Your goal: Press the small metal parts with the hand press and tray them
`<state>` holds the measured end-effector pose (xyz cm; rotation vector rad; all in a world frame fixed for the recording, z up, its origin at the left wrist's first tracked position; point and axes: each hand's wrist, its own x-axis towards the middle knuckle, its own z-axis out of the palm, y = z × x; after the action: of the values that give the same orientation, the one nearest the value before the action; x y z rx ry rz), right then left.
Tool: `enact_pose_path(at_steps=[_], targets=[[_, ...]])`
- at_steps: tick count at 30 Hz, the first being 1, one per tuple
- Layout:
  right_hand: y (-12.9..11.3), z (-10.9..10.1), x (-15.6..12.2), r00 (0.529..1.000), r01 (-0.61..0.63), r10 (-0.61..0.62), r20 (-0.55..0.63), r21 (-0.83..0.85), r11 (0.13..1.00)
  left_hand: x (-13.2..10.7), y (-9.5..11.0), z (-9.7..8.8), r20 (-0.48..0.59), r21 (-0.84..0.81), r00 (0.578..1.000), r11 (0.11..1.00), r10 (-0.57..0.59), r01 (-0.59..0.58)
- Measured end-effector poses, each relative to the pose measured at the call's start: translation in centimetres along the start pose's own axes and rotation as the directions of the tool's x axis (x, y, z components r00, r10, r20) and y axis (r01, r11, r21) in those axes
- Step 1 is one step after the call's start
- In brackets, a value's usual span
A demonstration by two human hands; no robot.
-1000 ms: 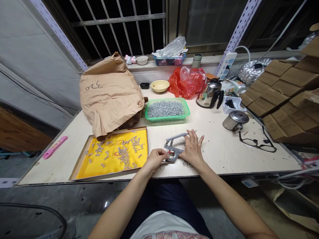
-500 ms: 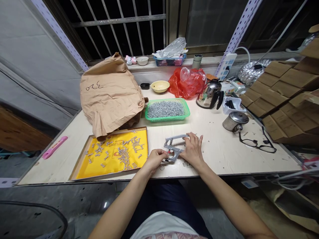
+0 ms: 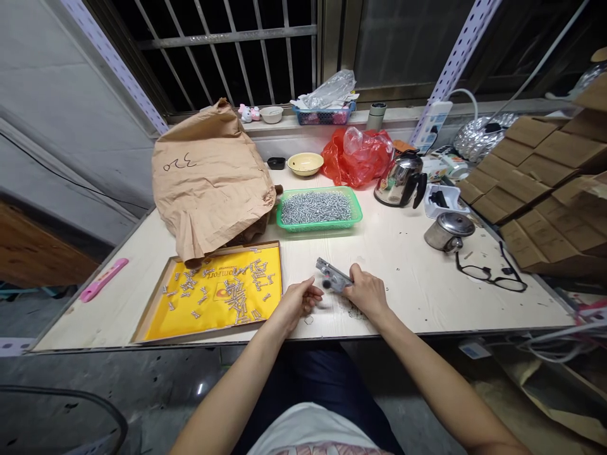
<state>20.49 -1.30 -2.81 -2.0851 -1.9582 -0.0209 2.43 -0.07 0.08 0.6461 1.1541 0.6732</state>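
Note:
My right hand (image 3: 368, 293) is wrapped round the handles of silver metal pliers (image 3: 336, 277), which are squeezed together and point left, slightly blurred. Just left of the jaws is my left hand (image 3: 298, 301), its fingers loosely curled and apart from the thumb; no object shows between them. Further left lies a shallow tray with a yellow bottom (image 3: 190, 319), where small silver metal pieces (image 3: 237, 302) are scattered. Beyond the hands a green plastic basket (image 3: 318, 226) is filled with many small silver metal parts (image 3: 317, 208).
A large brown paper bag (image 3: 208, 170) stands behind the tray. A pink-handled tool (image 3: 103, 280) lies at the left. On the right are a steel kettle (image 3: 399, 180), a lidded metal cup (image 3: 448, 232), eyeglasses (image 3: 488, 275) and stacked cardboard boxes (image 3: 554, 183). A red plastic bag (image 3: 355, 158) sits behind.
The pliers' handles, spread before, are now closed in my right hand, and the tool has turned. My left hand has come off the jaws and its fingers have loosened.

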Motion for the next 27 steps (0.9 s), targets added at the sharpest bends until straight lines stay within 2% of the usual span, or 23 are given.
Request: enact_pose_path(at_steps=[3,7,13,19,21,23,25,27], targets=[[0.2,-0.1,0.1,0.992,0.066,-0.068,-0.107,-0.021,0.998,-0.2,0.0,0.3,0.045,-0.006,0.999,1.0,0.004,-0.004],[0.2,-0.2,0.2,0.978,0.118,-0.109,-0.179,0.036,0.992,-0.4,-0.4,0.4,0.061,0.078,0.997,0.996,0.039,-0.043],[0.0,0.2,0.3,0.971,0.104,-0.081,-0.223,0.09,0.991,-0.1,-0.6,0.5,-0.071,0.145,0.984,0.978,0.161,-0.149],[0.5,0.5,0.4,0.98,0.066,-0.046,-0.195,0.094,0.993,0.9,0.5,0.1,-0.222,0.081,0.926,0.953,0.304,-0.293],[0.5,0.6,0.3,0.982,0.078,-0.061,-0.179,0.086,0.993,1.7,1.6,-0.2,-0.232,0.097,0.911,0.94,0.34,-0.326],[0.4,0.6,0.3,0.983,0.091,-0.077,-0.167,0.078,0.993,2.8,3.7,-0.2,-0.222,0.119,0.911,0.937,0.347,-0.328],[0.3,0.7,0.3,0.983,0.097,-0.083,-0.163,0.074,0.993,4.2,6.7,0.2,-0.198,0.123,0.913,0.933,0.357,-0.339],[0.4,0.8,0.3,0.983,0.093,-0.08,-0.166,0.073,0.993,5.6,10.2,1.1,-0.152,0.118,0.895,0.907,0.42,-0.405]])
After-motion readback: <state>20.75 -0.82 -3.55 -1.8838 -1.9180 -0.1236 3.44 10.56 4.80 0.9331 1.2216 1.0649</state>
